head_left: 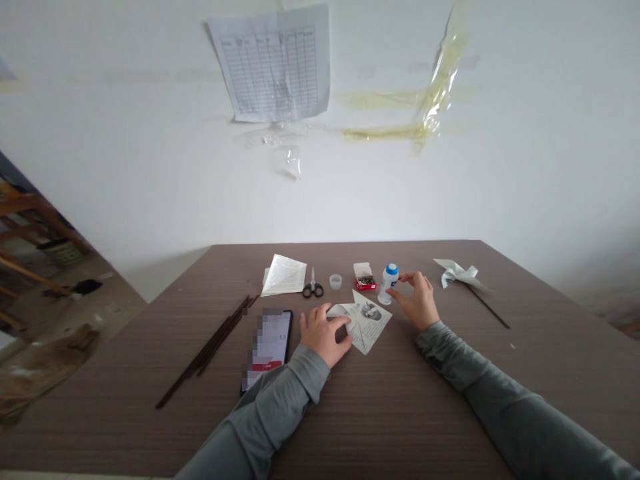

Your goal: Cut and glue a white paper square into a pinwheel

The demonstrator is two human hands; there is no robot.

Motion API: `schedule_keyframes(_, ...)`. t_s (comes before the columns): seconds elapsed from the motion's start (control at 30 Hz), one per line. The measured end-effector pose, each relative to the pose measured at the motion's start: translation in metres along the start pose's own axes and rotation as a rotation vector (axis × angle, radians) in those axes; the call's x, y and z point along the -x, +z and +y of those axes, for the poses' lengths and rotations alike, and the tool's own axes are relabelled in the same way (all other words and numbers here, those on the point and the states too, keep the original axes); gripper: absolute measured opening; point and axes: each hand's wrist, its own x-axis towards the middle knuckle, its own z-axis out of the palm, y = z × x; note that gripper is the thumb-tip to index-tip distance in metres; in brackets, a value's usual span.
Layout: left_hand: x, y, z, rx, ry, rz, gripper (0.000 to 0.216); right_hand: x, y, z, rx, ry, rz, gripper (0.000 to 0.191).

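Note:
Printed paper cut and partly folded into pinwheel-like points point(373, 327) lies on the table in front of me. My left hand point(325, 335) rests at its left edge, fingers spread and curved, thumb near the paper. Behind the paper, a white glue bottle point(387, 287) with a blue cap stands nearly upright. My right hand point(419, 300) has its thumb and fingers at the bottle's right side, pinching it. Left of the bottle are a small red and white box point(365, 283) of metal pins, a small clear plastic cup point(335, 281) and black-handled scissors point(313, 289).
A stack of printed paper sheets point(284, 275) lies at the back left. Several thin dark sticks point(215, 347) and a phone point(267, 347) are left of my left hand. A finished paper pinwheel point(459, 275) on a stick lies right. A white wall point(320, 207) borders the table's back.

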Motion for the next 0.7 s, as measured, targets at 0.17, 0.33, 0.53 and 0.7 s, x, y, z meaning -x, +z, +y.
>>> schedule_keyframes(0.17,0.002,-0.003,0.001,-0.006,-0.004,0.000,0.043,-0.001,-0.002,-0.007,-0.028,-0.007,0.015,0.062)
schedule_keyframes(0.33,0.002,-0.006,0.004,-0.029,-0.018,-0.029,0.044,-0.002,-0.002,-0.011,-0.007,-0.012,-0.020,0.060)
schedule_keyframes(0.53,0.002,-0.014,0.011,-0.056,-0.041,-0.064,0.044,-0.005,-0.001,-0.015,-0.045,0.014,0.003,0.056)
schedule_keyframes(0.7,0.003,-0.016,0.013,-0.042,-0.042,-0.054,0.041,-0.009,-0.001,-0.021,-0.078,0.009,0.024,0.058)
